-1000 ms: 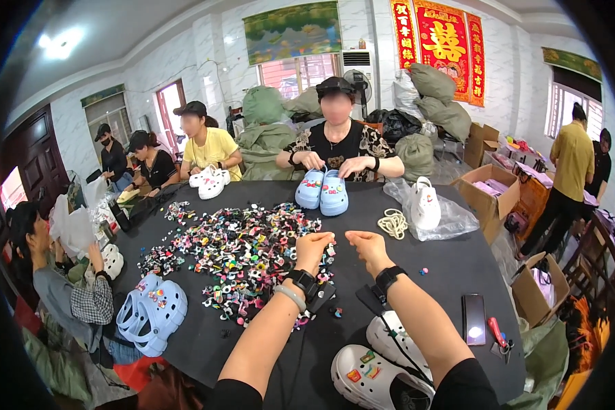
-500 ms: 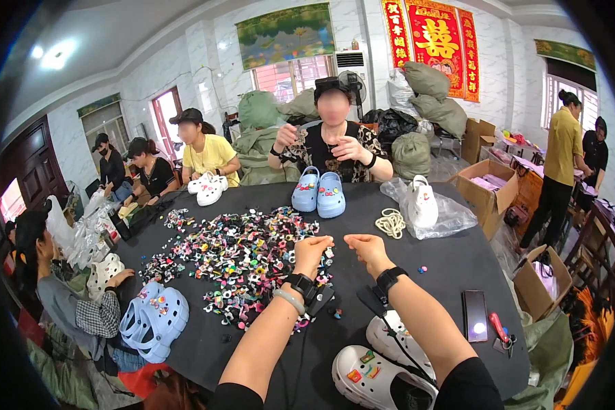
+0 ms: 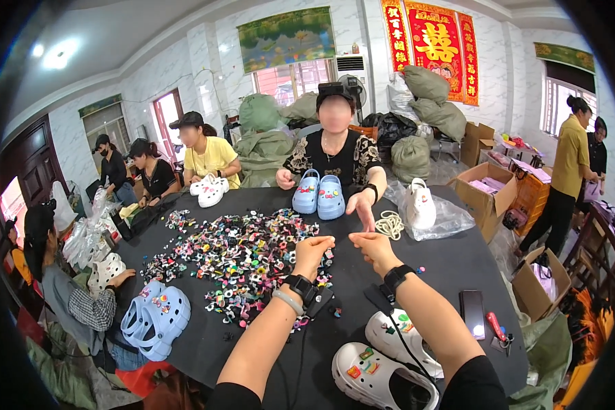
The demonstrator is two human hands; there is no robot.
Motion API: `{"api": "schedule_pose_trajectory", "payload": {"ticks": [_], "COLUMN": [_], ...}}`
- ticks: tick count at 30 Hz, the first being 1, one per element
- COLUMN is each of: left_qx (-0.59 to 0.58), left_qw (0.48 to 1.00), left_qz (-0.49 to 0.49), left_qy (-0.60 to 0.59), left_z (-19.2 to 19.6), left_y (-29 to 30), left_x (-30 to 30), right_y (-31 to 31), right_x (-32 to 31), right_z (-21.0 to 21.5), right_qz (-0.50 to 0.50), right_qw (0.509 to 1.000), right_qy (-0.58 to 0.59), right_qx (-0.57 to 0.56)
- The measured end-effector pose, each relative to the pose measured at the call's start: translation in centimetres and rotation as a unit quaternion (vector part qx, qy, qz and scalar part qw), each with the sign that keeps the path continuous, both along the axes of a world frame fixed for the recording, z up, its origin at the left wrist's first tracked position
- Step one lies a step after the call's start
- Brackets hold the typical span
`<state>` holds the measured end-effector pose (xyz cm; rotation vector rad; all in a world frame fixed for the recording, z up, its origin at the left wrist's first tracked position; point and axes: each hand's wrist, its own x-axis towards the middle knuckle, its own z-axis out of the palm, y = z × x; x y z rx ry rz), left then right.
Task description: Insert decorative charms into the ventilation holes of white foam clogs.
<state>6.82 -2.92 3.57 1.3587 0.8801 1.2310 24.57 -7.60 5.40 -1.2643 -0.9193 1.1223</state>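
Note:
My left hand and my right hand hover over the middle of the black table, fingertips pinched together and facing each other with a small gap between. Whatever they hold is too small to make out. Just left of my left hand spreads a heap of colourful shoe charms. Below my right forearm lies a white clog with charms on it, and a second white clog is partly hidden behind that arm. Beyond my hands stand two light blue clogs bearing charms.
Across the table sits a co-worker, one hand near a coil of cord. A white clog rests on clear plastic. A phone and a red-handled tool lie right. More blue clogs stand left, beside another person.
The co-worker opposite has lowered both hands from chest height, one reaching forward to the table near the cord. My own hands stay almost in place, still pinched.

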Motion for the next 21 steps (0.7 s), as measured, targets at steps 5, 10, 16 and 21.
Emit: {"api": "schedule_pose_trajectory", "payload": {"ticks": [5,10,16,21], "left_qx": [-0.005,0.015,0.002,0.028], "left_qw": [1.000,0.999,0.999,0.997], "left_qz": [-0.022,-0.025,-0.036,-0.064], "left_qy": [0.004,-0.023,-0.010,-0.023], "left_z": [0.0,-0.2,0.2,2.0], "left_y": [-0.3,-0.8,-1.5,-3.6], "left_x": [0.4,-0.3,-0.4,-0.1], "right_y": [-0.7,-2.6,-2.8,-3.9], "right_x": [0.8,-1.7,-0.6,0.1], "right_z": [0.1,0.5,1.0,1.3], "right_qz": [0.011,0.085,0.069,0.079], "right_qw": [1.000,0.996,0.996,0.996], "right_qy": [-0.018,-0.010,-0.050,0.035], "right_qx": [-0.007,-0.023,-0.035,0.013]}}
